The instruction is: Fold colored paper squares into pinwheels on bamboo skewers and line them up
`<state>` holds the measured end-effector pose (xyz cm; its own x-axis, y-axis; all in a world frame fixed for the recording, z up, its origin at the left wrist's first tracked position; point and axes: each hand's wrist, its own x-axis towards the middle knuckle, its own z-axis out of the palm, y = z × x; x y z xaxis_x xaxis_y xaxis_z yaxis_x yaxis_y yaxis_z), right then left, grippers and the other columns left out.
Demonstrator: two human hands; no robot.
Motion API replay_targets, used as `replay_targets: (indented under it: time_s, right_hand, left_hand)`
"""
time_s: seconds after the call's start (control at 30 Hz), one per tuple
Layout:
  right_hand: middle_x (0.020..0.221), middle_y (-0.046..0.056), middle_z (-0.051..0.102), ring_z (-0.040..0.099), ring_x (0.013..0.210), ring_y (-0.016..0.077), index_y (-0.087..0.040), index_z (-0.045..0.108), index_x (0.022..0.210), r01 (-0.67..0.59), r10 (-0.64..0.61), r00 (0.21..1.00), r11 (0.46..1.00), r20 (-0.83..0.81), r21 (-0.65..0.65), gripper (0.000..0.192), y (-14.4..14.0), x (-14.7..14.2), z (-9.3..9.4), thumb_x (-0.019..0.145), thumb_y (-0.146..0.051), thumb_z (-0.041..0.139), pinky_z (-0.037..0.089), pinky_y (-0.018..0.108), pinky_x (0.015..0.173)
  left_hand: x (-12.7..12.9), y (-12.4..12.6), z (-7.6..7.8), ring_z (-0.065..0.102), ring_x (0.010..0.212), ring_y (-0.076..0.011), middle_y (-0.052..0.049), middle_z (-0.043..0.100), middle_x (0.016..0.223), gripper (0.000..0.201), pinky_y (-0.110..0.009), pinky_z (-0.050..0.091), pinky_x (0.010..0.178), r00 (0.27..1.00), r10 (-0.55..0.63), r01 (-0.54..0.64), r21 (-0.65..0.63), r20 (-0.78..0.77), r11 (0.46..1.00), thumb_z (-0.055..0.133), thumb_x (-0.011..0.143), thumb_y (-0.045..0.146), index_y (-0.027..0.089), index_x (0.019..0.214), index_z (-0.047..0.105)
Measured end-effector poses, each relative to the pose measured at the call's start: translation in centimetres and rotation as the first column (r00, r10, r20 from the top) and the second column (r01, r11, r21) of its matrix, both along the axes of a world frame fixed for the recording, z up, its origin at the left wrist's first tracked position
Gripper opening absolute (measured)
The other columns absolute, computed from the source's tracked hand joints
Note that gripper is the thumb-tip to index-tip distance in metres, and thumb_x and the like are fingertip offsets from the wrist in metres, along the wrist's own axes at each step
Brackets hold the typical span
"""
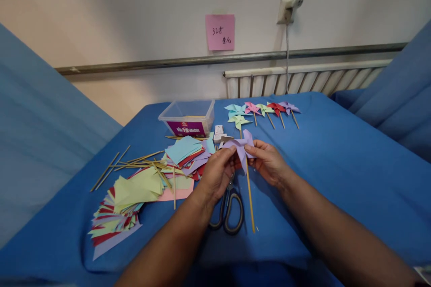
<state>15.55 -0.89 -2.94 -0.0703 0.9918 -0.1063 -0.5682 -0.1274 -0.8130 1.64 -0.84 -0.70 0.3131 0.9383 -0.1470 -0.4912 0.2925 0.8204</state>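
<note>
So both hands are up around the middle of the frame working a lilac paper pinwheel (239, 147), the left hand (215, 175) with its grip pinched together on the left vane and the right hand (267, 161) clamped on the right side, its wooden stick (249, 197) hanging down. Right underneath lie scissors (229, 208) on the blue-covered desk (336, 166). Left of centre there's a messy pile of coloured paper squares (141, 188) plus loose sticks (114, 166). Further back sit a clear plastic box (187, 119) and a row of finished pinwheels (262, 110). Behind, a pale wall with a pink note (220, 31), a radiator (303, 80) and a pipe (202, 60) running across
</note>
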Motion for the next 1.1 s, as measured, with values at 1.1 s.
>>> replay_targets:
  time_s: [1.1]
  right_hand:
    - [0.055, -0.006, 0.053, 0.044, 0.050, 0.0093, -0.019, 0.059, 0.065, 0.212, -0.249, 0.930, 0.965, 0.272, 0.157, 0.032, 0.1, -0.9, -0.9, 0.064, -0.043, 0.079, 0.034, 0.024, 0.052]
  left_hand:
    - [0.1, -0.1, -0.3, 0.066, 0.070, -0.0159, -0.008, 0.072, 0.080, 0.037, -0.028, 0.049, 0.071, 0.973, 0.097, -0.088, 0.052, -0.208, 0.995, 0.087, 0.055, 0.025, 0.012, 0.085, 0.071]
